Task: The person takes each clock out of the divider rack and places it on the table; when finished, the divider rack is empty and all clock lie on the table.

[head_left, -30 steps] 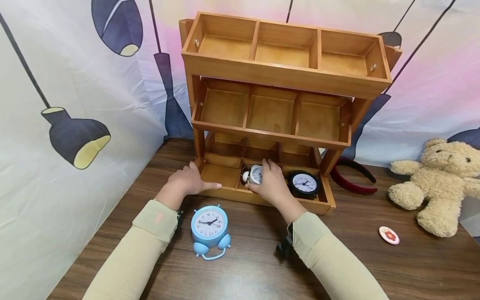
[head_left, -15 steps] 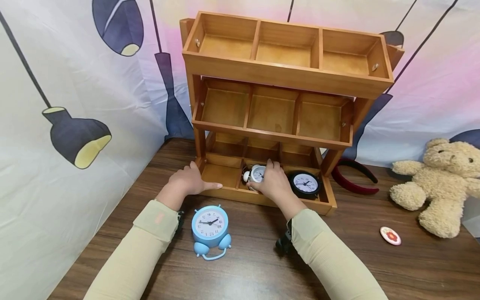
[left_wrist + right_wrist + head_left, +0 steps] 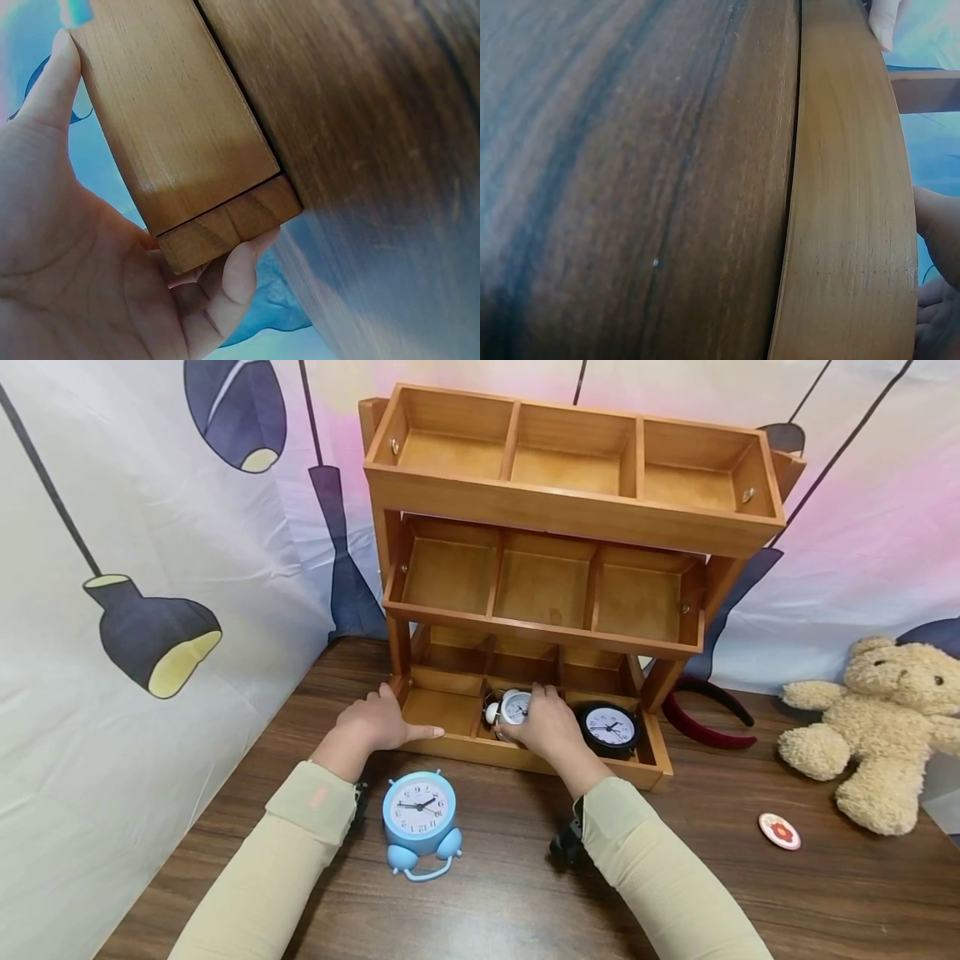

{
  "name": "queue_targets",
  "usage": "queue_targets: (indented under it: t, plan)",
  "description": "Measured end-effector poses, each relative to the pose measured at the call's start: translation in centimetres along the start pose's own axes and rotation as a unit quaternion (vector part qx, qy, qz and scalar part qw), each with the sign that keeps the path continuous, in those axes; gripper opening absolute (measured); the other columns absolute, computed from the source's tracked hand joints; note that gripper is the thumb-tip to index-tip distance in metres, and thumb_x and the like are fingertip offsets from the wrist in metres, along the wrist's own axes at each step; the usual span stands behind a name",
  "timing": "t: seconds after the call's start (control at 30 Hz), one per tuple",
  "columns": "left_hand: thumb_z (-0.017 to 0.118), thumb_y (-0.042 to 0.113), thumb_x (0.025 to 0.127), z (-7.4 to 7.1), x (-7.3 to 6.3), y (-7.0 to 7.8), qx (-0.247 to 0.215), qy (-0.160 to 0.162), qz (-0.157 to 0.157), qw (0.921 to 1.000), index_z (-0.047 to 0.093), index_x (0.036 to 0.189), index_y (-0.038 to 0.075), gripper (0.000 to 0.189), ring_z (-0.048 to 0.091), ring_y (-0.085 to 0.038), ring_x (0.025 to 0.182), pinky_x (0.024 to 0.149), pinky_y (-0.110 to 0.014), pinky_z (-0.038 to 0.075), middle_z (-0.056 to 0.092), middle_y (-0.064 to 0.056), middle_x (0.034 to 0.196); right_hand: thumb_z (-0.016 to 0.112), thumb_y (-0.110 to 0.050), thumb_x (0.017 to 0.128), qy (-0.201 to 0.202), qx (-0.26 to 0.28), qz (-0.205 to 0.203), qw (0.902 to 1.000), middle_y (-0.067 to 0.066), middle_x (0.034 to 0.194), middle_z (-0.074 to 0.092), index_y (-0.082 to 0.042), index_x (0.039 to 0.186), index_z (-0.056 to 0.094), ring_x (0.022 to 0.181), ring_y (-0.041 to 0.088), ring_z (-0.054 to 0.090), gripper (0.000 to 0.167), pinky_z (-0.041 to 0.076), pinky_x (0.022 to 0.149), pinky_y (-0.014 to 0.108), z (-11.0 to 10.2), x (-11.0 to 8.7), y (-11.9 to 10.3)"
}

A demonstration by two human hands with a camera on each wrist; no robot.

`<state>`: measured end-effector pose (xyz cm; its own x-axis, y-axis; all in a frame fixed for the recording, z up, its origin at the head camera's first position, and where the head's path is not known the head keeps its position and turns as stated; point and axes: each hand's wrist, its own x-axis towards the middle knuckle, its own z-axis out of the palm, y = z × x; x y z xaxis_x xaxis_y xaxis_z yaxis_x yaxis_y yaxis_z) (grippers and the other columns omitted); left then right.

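Observation:
A three-tier wooden rack (image 3: 573, 510) stands on the table. My left hand (image 3: 371, 718) grips the front left corner of its bottom tier; in the left wrist view the thumb lies along the upper edge and the other fingers (image 3: 241, 274) curl round the end. My right hand (image 3: 553, 724) holds a white twin-bell alarm clock (image 3: 513, 708) in the bottom middle compartment, partly covering it. A round black alarm clock (image 3: 610, 727) sits in the compartment to the right. On the table in front lies a light blue twin-bell alarm clock (image 3: 418, 810), bells towards me.
Right of the rack are a dark red headband (image 3: 708, 714), a teddy bear (image 3: 888, 727) and a small oval piece with a red flower (image 3: 780, 832). A patterned cloth (image 3: 247, 552) hangs behind.
My right hand and the white alarm clock have shifted very slightly to the right within the compartment. My left hand stays at the rack's corner.

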<state>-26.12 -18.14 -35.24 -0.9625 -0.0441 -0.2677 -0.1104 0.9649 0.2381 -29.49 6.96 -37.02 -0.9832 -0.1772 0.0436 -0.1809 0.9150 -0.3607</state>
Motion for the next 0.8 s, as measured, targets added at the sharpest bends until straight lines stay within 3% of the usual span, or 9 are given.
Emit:
queue_targets:
  t: [0.8]
  plan:
    - [0.056, 0.08, 0.08, 0.02, -0.04, 0.0, -0.003, 0.002, 0.001, 1.0, 0.011, 0.149, -0.018, 0.129, 0.036, -0.055, 0.133, 0.106, -0.062, 0.034, 0.03, -0.041, 0.147, 0.081, -0.047, 0.08, 0.011, 0.014, -0.004, 0.9998, 0.028, 0.139, 0.048, 0.009, 0.145, 0.041, 0.118, 0.038, 0.054, 0.095, 0.046, 0.1, 0.049, 0.18, -0.11, -0.07]
